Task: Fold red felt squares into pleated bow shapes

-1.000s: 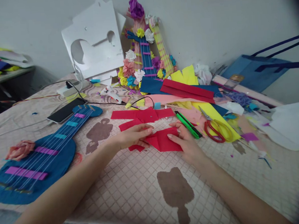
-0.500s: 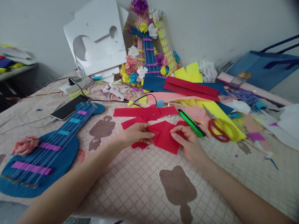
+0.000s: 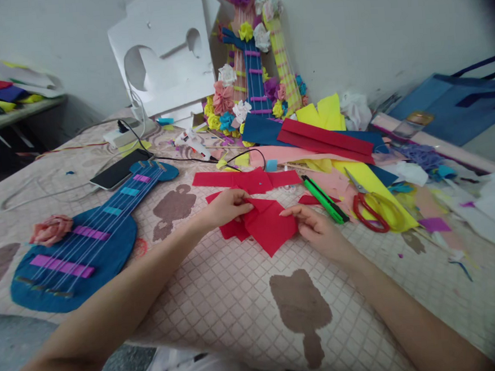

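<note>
While its upper left corner is pinched between the thumb and fingers of the left hand (image 3: pixel 229 207), a folded red sheet (image 3: pixel 271 228), matte and softly creased, is held over the middle of the worktop (image 3: pixel 221 300), with a blunt point turned to the near edge. Its right side is touched by the bent fingers of the right hand (image 3: pixel 321 232); whether it is pinched there cannot be told. Just beyond, a flat red strip (image 3: pixel 213 179) is laid crosswise, overlapped by a squarish red piece.

To the right, a slim green cutter (image 3: pixel 325 199) is set aslant, and scissors (image 3: pixel 372 213) with looped red and yellow handles are rested near it, partly on a smooth yellow strip (image 3: pixel 402 220). Towards the near left edge, a rounded blue guitar shape (image 3: pixel 120 242) is seen, strung with thin pale lines, crossed by purple and light blue bars and topped by a ruffled salmon flower (image 3: pixel 51 229). The worktop is covered with a lattice-patterned cloth, marked by brown patches. At the far edge, a stiff white board (image 3: pixel 167 72) with a round cut-out is propped beside crumpled, many-coloured flowers (image 3: pixel 224 96).
</note>
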A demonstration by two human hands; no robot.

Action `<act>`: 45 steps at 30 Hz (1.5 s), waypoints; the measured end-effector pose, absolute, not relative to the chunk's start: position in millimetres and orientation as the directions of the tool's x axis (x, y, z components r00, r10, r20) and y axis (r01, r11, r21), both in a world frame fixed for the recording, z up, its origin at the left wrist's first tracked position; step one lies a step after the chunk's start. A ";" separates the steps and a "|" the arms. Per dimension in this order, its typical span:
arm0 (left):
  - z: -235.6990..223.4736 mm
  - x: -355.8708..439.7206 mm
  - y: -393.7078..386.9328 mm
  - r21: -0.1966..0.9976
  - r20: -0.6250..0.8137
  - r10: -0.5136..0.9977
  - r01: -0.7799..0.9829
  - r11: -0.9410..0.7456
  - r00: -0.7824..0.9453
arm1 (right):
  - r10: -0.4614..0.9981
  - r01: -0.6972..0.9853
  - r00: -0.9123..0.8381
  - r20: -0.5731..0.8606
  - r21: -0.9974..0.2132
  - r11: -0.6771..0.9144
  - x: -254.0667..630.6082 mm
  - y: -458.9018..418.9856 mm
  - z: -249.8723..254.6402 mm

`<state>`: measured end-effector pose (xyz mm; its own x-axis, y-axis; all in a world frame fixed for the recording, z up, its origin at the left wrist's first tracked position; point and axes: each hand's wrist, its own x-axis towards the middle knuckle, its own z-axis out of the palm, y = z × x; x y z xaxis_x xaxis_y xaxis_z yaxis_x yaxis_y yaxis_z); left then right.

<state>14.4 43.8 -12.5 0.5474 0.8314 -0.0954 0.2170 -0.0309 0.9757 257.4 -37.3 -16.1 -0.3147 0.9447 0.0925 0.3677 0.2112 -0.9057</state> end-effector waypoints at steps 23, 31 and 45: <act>-3.5 15.2 -19.8 0.450 0.170 0.573 0.455 -0.769 0.802 | 0.804 0.582 -0.560 0.198 -0.597 0.552 261.6 -39.3 -8.4; -4.4 9.1 -8.7 0.546 0.217 0.595 0.409 -0.731 0.774 | 0.782 0.557 -0.610 0.127 -0.634 0.537 261.8 -40.2 -0.3; -15.4 24.7 -10.1 0.663 0.222 0.721 0.440 -0.605 0.656 | 0.883 0.653 -0.447 0.144 -0.622 0.432 246.6 -42.8 -13.1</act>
